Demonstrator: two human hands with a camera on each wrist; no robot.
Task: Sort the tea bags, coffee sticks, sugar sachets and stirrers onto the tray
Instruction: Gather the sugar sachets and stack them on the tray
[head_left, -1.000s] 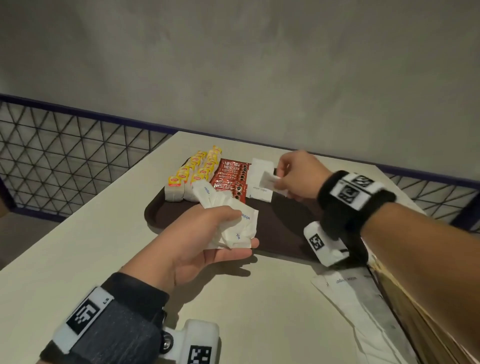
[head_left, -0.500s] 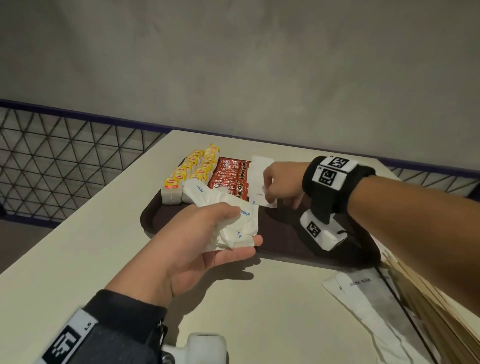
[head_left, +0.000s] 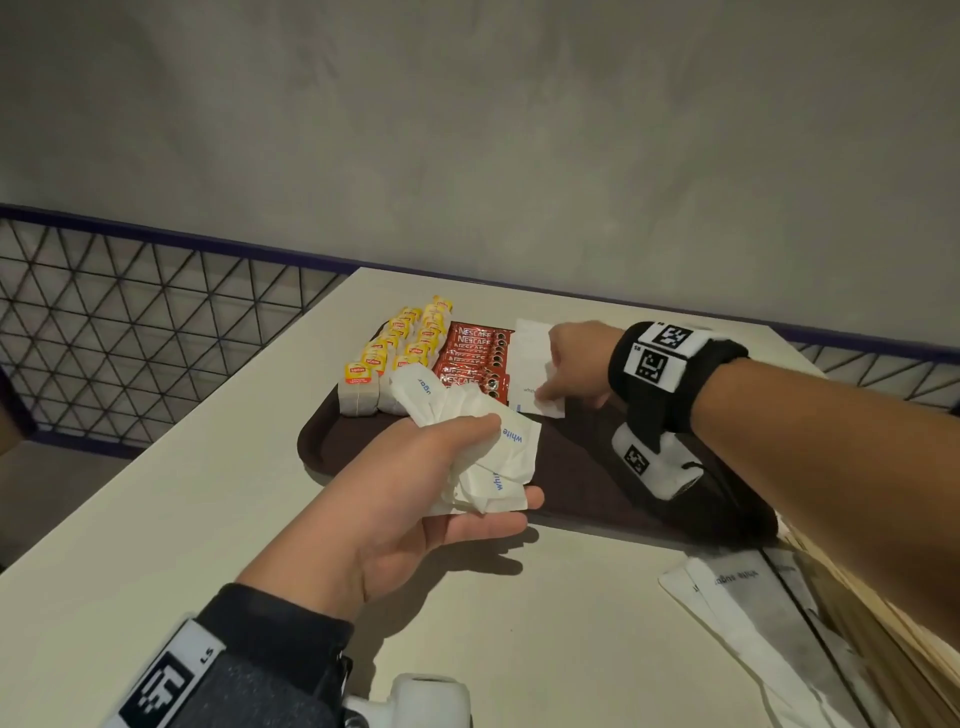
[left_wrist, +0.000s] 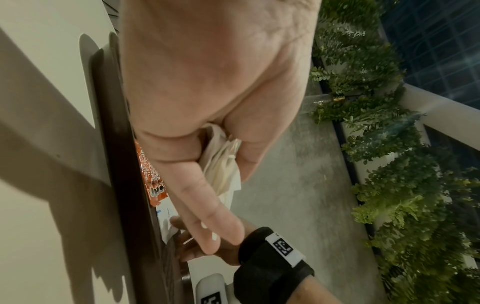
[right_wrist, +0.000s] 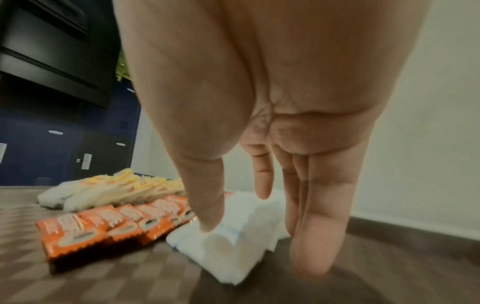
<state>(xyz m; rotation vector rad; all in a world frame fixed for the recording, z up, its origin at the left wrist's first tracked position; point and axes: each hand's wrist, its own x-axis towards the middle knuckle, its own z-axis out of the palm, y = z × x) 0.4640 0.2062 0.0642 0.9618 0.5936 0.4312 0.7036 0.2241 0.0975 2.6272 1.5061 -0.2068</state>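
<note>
A bunch of white paper sugar sachets (head_left: 480, 447) is gripped in the left hand (head_left: 395, 499) above the dark brown plastic tray's (head_left: 332, 441) near edge. White sachets stacked on the tray (head_left: 530, 364) are touched by the right hand (head_left: 576, 358), fingers extended.

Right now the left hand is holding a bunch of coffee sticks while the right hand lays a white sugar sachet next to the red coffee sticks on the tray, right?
Not quite. The left hand grips a bunch of white sugar sachets, not coffee sticks; the head view shows their blue lettering. The rest holds: the right hand lays a sugar sachet beside the red coffee sticks on the tray.
</note>
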